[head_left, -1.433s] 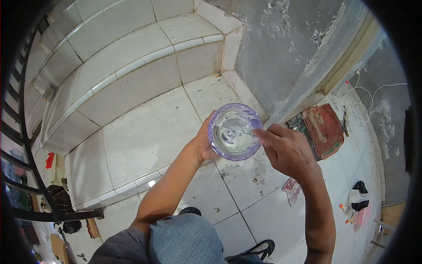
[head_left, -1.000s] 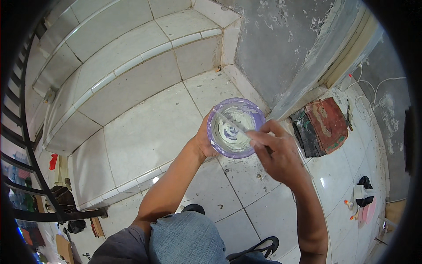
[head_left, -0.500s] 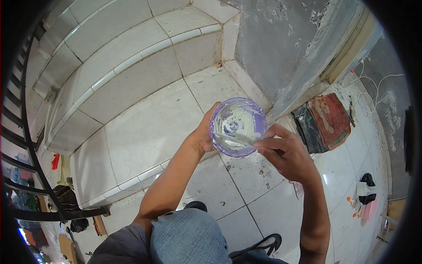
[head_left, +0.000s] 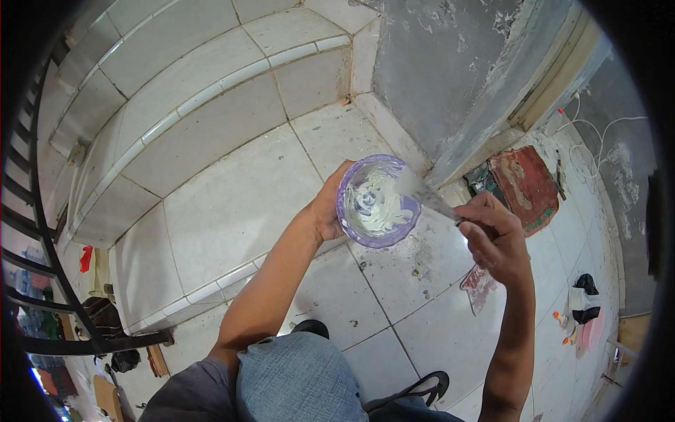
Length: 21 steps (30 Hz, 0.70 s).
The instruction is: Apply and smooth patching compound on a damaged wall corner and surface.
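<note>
Seen from above, a person's left hand (head_left: 329,205) is holding a round purple bowl (head_left: 380,243) above the right end of a low tiled step (head_left: 232,207), near the foot of a grey wall (head_left: 450,77). The bowl's wavy rim is facing up, so its inside is showing. Thick, whitish paste (head_left: 383,219) is coating the bottom and sides in uneven smears; a purple bump is poking through in the middle, and bare purple is showing along the right inner wall. The left grip is curling closed around the bowl's left side, with part of the fingers hiding behind it.

The right hand (head_left: 498,239) is holding a flat scraper (head_left: 432,198) just beside the bowl, its grip pinching the handle end between thumb and fingers. The blade is blurring, and its far end is overlapping the bowl's right rim; whether it is touching the rim, I cannot tell.

On the floor (head_left: 358,299), a flat, worn red piece (head_left: 524,190) is lying by the wall's lower edge. A smaller red-and-white scrap (head_left: 479,290) is lying nearer the person, below the right hand.
</note>
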Each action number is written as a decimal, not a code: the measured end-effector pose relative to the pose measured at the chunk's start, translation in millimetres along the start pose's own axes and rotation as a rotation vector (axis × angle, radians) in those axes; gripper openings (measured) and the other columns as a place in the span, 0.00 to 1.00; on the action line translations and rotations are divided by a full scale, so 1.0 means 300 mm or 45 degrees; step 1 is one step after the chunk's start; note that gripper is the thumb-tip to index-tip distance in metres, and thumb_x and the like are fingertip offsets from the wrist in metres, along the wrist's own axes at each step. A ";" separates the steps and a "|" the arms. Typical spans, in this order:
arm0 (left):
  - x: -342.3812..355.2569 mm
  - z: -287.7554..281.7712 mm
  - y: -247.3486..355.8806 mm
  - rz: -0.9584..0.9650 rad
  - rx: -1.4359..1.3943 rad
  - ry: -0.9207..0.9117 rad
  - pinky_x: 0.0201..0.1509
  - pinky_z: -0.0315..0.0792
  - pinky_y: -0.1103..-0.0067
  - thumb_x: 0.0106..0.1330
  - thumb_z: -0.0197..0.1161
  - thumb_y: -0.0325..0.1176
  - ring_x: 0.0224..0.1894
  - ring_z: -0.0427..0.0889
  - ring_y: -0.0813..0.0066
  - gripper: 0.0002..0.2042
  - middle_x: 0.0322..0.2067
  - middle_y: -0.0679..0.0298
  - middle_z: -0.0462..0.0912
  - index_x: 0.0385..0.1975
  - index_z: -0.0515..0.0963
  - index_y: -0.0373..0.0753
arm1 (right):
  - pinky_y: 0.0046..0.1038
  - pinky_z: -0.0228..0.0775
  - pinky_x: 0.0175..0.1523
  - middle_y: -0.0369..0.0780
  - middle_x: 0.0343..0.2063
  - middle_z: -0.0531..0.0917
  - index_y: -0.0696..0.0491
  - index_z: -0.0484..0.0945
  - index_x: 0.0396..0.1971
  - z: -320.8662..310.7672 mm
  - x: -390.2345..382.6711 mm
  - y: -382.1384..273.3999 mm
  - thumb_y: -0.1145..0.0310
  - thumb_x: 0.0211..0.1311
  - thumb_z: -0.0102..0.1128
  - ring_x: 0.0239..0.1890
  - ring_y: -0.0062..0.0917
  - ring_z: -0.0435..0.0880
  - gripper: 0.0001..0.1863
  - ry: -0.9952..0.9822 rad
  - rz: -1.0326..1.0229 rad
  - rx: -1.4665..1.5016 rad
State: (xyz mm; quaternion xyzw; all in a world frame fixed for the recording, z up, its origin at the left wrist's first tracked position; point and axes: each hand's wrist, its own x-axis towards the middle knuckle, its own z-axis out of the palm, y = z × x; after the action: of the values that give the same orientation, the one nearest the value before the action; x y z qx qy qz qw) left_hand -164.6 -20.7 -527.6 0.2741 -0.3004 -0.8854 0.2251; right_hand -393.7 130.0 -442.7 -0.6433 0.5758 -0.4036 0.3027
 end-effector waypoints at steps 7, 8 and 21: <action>-0.007 0.032 -0.014 -0.081 0.033 0.031 0.49 0.79 0.70 0.67 0.42 0.56 0.45 0.83 0.68 0.28 0.45 0.60 0.82 0.50 0.76 0.39 | 0.18 0.60 0.16 0.34 0.30 0.72 0.62 0.78 0.42 -0.014 -0.057 0.098 0.74 0.62 0.60 0.16 0.14 0.69 0.11 0.073 0.333 0.593; -0.006 0.030 -0.018 -0.089 0.025 0.027 0.49 0.79 0.70 0.67 0.41 0.56 0.45 0.83 0.68 0.28 0.45 0.60 0.82 0.50 0.76 0.40 | 0.18 0.61 0.16 0.34 0.28 0.72 0.62 0.78 0.43 -0.010 -0.064 0.122 0.73 0.63 0.59 0.16 0.15 0.69 0.11 0.078 0.359 0.617; 0.007 -0.052 -0.042 0.115 -0.166 0.071 0.59 0.71 0.61 0.65 0.45 0.61 0.53 0.77 0.59 0.31 0.53 0.56 0.77 0.55 0.72 0.40 | 0.19 0.60 0.19 0.42 0.33 0.81 0.60 0.72 0.49 0.124 -0.160 0.382 0.67 0.67 0.52 0.17 0.18 0.69 0.16 0.255 0.309 1.476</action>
State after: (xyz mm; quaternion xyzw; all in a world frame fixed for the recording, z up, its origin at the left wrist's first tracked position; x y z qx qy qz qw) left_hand -159.2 -19.2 -547.0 0.2695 -0.2480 -0.8840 0.2904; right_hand -418.8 156.8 -567.0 -0.2618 0.3567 -0.6732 0.5924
